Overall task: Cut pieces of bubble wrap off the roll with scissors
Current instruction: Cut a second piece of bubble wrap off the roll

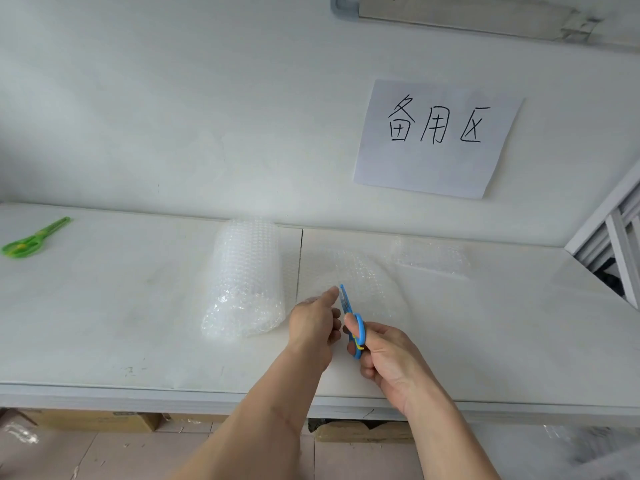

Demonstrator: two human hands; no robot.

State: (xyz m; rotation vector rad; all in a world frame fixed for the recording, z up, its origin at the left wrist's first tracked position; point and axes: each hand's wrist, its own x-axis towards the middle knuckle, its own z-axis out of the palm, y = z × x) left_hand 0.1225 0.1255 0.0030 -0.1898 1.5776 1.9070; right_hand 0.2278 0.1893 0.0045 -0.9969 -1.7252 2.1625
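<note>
Our right hand (388,355) has its grip clamped on the blue scissors (351,323), blades pointing away over the unrolled sheet of bubble wrap (360,271) on the white table (104,323). Our left hand (317,323) pinches the sheet's near edge just beside the blades, fingers closed on it. The bubble wrap roll (246,278) lies just left of the hands, with a cut piece (429,258) farther right and green scissors (33,239) far left.

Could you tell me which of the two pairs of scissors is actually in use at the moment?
The blue scissors, held in the right hand against the bubble wrap sheet. The green scissors lie untouched at the table's far left.
</note>
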